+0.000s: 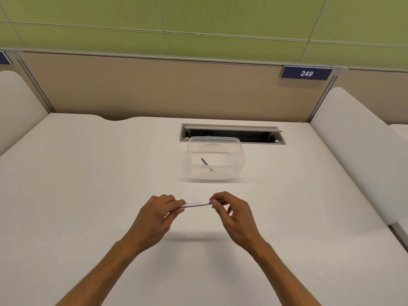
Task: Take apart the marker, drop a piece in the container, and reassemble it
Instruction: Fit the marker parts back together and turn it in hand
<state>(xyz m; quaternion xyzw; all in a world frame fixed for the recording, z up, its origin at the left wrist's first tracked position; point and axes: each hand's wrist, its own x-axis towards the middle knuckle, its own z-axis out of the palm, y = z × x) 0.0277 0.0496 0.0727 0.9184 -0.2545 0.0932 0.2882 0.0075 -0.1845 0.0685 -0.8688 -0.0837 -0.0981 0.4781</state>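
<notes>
The white tabletop (88, 195) runs from the near edge to a beige partition, and a recessed cable tray (234, 133) sits at its far middle. Just in front of that tray stands the clear container (215, 160), open at the top, with a thin blue piece (204, 161) lying inside it at a slant.

Nearer the person, both hands are raised above the tabletop and well apart from the container, which lies straight ahead and a little to the right. The left hand (157, 214) curls its fingers round one end of the marker (196, 204), and the right hand (231, 212) pinches the other end, at the blue band, between thumb and fingertips; its remaining fingers are loosely curled.

The marker's long axis runs left to right between the hands, nearly level, with its white printed barrel showing in the gap. That axis is what matters next: any pull, push or twist would act along the line joining the hands. The right hand looks the nearer one to the container, should a reach be needed.
</notes>
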